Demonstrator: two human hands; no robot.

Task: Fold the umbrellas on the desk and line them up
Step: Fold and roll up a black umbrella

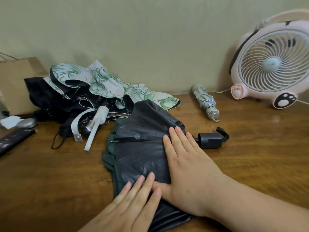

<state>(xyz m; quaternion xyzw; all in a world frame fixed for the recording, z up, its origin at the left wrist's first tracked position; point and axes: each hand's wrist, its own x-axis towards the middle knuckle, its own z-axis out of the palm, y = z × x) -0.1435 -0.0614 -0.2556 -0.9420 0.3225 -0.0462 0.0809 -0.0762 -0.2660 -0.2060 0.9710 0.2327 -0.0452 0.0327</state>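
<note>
A dark green umbrella with a black lining (142, 148) lies collapsed in the middle of the wooden desk (250, 156), its black handle (211, 139) pointing right. My right hand (185, 163) lies flat on its canopy with straight fingers. My left hand (133, 203) presses flat on the near part of the canopy, touching my right thumb. A floral green-and-white umbrella (103, 86) lies crumpled at the back left, its white handle (98, 121) pointing toward me. A silver umbrella (204, 101) lies folded and strapped near the wall.
A pink desk fan (274, 64) stands at the back right. A brown paper bag (15, 86) leans at the back left. More black umbrella fabric (43, 96) lies under the floral one. A dark flat object (15, 139) and a silver case (26, 123) sit at the left edge.
</note>
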